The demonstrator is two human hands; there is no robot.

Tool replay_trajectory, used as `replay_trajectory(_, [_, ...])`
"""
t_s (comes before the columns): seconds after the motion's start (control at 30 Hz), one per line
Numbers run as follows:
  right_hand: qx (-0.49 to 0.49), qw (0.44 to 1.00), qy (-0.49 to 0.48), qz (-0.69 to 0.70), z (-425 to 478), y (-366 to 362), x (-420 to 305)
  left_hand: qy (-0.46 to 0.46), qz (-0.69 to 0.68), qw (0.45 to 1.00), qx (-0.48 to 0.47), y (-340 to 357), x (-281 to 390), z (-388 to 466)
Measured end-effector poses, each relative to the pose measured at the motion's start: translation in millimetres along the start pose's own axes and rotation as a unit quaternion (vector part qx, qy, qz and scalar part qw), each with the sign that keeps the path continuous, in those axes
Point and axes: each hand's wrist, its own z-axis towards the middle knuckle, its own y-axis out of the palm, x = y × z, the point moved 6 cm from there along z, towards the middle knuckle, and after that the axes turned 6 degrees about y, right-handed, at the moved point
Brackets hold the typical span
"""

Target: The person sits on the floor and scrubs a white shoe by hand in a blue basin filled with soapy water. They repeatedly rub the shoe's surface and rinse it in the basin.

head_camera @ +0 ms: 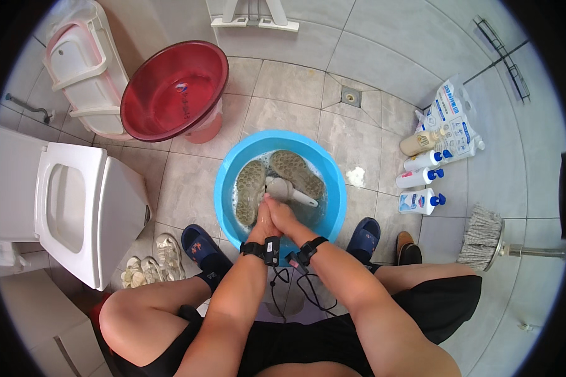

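Observation:
A blue plastic basin (pixel 221 188) stands on the floor between my feet, with cloudy, sudsy water in it. Two shoes lie sole up in the water, a left one (pixel 250 193) and a right one (pixel 296 170), both with rounded tread patterns. Between them rests a white-handled brush (pixel 304 197), its handle pointing right. My left hand (pixel 264 220) and my right hand (pixel 281 214) are pressed together over the basin, fingertips near the brush head. Whether anything is between the palms is hidden.
A red basin (pixel 170 99) sits tilted on a pink bucket (pixel 206 132). Left are a toilet (pixel 101 212) and pale sneakers (pixel 167 254). Several pump bottles (pixel 415 200), a plastic pack (pixel 453 118) and a mop head (pixel 481 238) line the right wall. White foam (pixel 356 176) lies beside the blue basin.

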Motion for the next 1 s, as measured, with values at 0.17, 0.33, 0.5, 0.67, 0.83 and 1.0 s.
replay_trajectory(0.17, [0.052,0.972,-0.127,-0.191,46,-15,48,0.005,-0.009,1.0,0.009,42,-1,-8])
replay_trajectory(0.33, [0.057,0.949,-0.063,-0.302,20,-34,19,0.043,0.353,0.916,0.186,36,20,-36])
replay_trajectory(0.5, [0.2,0.878,-0.23,-0.369,0,-52,6,0.179,0.809,0.542,0.138,43,47,-39])
replay_trajectory(0.67, [0.247,0.88,-0.179,-0.364,-6,-68,12,0.176,0.841,0.5,0.104,43,32,-35])
replay_trajectory(0.83, [0.207,0.918,-0.074,-0.329,-2,-62,18,0.14,0.822,0.545,0.082,36,23,-18])
replay_trajectory(1.0, [0.067,0.967,0.025,-0.244,-13,-61,21,0.146,0.817,0.554,0.064,24,20,-7])
